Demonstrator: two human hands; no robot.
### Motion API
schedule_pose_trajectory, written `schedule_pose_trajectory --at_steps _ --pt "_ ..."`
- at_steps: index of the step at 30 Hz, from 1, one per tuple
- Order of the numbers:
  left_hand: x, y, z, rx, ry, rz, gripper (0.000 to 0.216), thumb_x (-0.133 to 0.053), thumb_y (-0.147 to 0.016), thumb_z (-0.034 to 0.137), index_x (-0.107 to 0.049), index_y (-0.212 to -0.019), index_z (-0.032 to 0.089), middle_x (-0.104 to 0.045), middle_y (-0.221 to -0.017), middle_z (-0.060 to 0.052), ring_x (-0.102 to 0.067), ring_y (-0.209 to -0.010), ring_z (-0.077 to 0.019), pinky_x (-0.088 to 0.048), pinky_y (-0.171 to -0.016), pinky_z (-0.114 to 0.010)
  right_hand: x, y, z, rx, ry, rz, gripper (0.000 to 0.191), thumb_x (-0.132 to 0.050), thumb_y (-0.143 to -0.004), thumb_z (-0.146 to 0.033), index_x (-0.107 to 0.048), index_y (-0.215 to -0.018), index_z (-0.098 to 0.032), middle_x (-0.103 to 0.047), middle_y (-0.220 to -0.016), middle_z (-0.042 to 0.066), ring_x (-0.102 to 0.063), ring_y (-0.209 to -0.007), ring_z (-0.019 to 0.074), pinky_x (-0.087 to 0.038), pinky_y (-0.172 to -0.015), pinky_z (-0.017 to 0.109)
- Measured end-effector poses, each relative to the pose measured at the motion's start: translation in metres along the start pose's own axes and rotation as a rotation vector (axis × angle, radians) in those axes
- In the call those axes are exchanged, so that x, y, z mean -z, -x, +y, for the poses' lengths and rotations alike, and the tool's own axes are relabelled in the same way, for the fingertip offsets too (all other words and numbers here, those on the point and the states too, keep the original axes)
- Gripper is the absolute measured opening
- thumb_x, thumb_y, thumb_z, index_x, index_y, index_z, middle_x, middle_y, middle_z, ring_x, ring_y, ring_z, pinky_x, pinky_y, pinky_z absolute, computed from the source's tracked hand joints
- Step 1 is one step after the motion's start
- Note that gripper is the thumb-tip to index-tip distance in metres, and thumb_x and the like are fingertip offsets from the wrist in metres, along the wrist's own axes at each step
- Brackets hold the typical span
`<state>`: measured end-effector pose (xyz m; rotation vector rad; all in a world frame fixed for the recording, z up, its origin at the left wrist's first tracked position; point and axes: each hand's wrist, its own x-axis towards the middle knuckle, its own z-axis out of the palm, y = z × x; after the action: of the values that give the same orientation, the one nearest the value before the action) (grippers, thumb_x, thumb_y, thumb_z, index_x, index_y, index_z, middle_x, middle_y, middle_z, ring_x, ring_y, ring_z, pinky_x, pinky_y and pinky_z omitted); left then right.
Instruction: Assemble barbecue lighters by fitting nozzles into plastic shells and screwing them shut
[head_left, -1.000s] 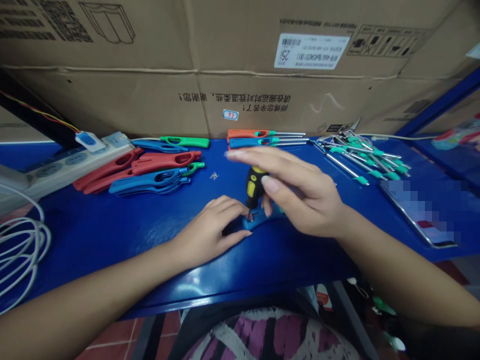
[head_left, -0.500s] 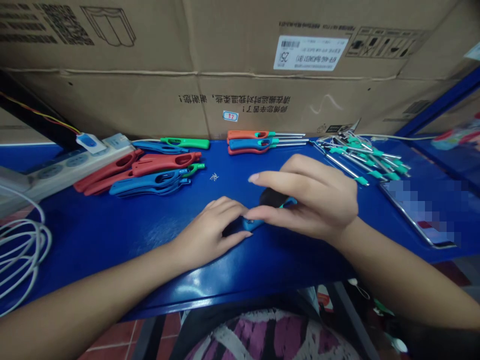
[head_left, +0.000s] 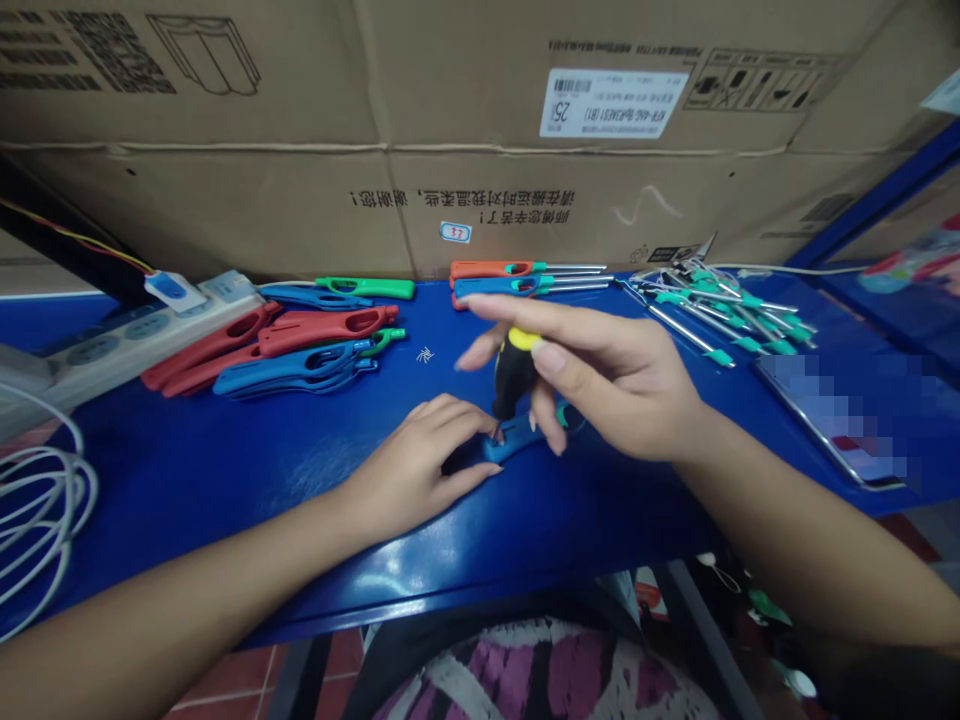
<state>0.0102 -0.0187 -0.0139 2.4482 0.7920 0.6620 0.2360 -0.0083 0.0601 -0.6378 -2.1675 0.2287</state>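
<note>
the hands hide most of the blue casing, perhaps a lighter.
</note>
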Motion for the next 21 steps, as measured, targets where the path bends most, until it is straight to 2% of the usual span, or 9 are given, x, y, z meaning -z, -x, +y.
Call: schedule_pose_trajectory --at_steps 4,6,9,12,14,16,18,19,21 --pt "0.0 -0.001 0.0 -0.01 -0.013 0.015 0.021 -0.068 -0.096 0.031 -0.061 -0.114 0.023 -0.069 -0.115 -0.003 -0.061 -0.111 -0.0213 -0.046 -0.099 -0.039 0.0 0.0 0.003 0.11 0.056 0.122 0.026 -0.063 -0.098 -0.038 -0.071 -0.116 -0.02 -0.071 -0.091 0.003 -0.068 -0.082 0.0145 -0.061 -0.077 0.03" --pt "0.0 -0.001 0.0 -0.006 -0.013 0.01 0.02 -0.067 -0.096 0.032 -0.062 -0.113 0.023 -0.069 -0.113 -0.004 -0.061 -0.11 -0.0221 -0.047 -0.097 -0.039 -0.001 0.0 0.003 0.14 0.103 0.135 0.029 -0.056 -0.102 -0.035 -0.069 -0.121 -0.018 -0.072 -0.101 0.006 -0.069 -0.093 0.0167 -0.06 -0.085 0.033" --pt "-0.001 -0.001 0.0 -0.006 -0.013 0.005 0.02 -0.067 -0.096 0.032 -0.062 -0.114 0.022 -0.069 -0.116 -0.005 -0.06 -0.111 -0.0234 -0.047 -0.097 -0.04 -0.001 0.0 0.0 0.072 0.048 0.032 0.037 -0.039 -0.107 -0.025 -0.059 -0.138 -0.017 -0.071 -0.115 0.008 -0.069 -0.1 0.0156 -0.059 -0.091 0.034" --pt "-0.001 -0.001 -0.001 -0.02 -0.025 0.014 0.022 -0.066 -0.097 0.031 -0.061 -0.117 0.023 -0.068 -0.118 -0.005 -0.06 -0.113 -0.0232 -0.046 -0.099 -0.04 0.0 0.0 -0.001 0.083 0.071 0.053 0.029 -0.055 -0.103 -0.03 -0.066 -0.126 -0.018 -0.074 -0.097 0.003 -0.07 -0.082 0.0126 -0.061 -0.081 0.028" --pt "0.0 -0.001 -0.001 -0.022 -0.029 0.007 0.021 -0.066 -0.097 0.031 -0.061 -0.116 0.023 -0.068 -0.117 -0.004 -0.06 -0.112 -0.0226 -0.045 -0.099 -0.039 -0.001 0.002 0.0 0.122 0.13 0.102 0.024 -0.063 -0.099 -0.032 -0.07 -0.116 -0.017 -0.074 -0.088 0.003 -0.069 -0.078 0.0132 -0.06 -0.08 0.027" --pt "0.0 -0.001 0.0 -0.014 -0.024 -0.007 0.02 -0.066 -0.097 0.031 -0.062 -0.115 0.023 -0.068 -0.115 -0.004 -0.059 -0.111 -0.0222 -0.046 -0.098 -0.039 -0.001 0.003 0.002 0.094 0.086 0.073 0.028 -0.052 -0.104 -0.029 -0.066 -0.124 -0.016 -0.074 -0.098 0.006 -0.07 -0.082 0.0137 -0.061 -0.081 0.028" --pt "0.001 -0.001 0.0 -0.005 -0.017 -0.013 0.021 -0.067 -0.096 0.031 -0.062 -0.114 0.022 -0.068 -0.113 -0.005 -0.059 -0.108 -0.0222 -0.047 -0.096 -0.039 -0.002 0.003 0.004 0.021 -0.04 -0.014 0.038 -0.037 -0.108 -0.025 -0.055 -0.14 -0.016 -0.072 -0.114 0.008 -0.071 -0.083 0.0122 -0.062 -0.078 0.029" --pt "0.001 -0.001 0.0 -0.003 -0.016 -0.013 0.021 -0.067 -0.096 0.032 -0.062 -0.114 0.022 -0.068 -0.113 -0.005 -0.059 -0.108 -0.0223 -0.047 -0.096 -0.039 -0.001 0.004 0.006 -0.008 -0.087 -0.047 0.04 -0.035 -0.108 -0.025 -0.05 -0.144 -0.017 -0.071 -0.118 0.008 -0.07 -0.081 0.0114 -0.062 -0.075 0.028" --pt "0.001 0.0 0.0 -0.006 -0.014 -0.01 0.022 -0.067 -0.096 0.032 -0.061 -0.115 0.022 -0.068 -0.115 -0.005 -0.059 -0.111 -0.0225 -0.046 -0.098 -0.04 0.0 0.003 0.009 -0.006 -0.083 -0.051 0.037 -0.047 -0.106 -0.031 -0.055 -0.14 -0.018 -0.073 -0.112 0.006 -0.069 -0.078 0.0108 -0.061 -0.071 0.025"
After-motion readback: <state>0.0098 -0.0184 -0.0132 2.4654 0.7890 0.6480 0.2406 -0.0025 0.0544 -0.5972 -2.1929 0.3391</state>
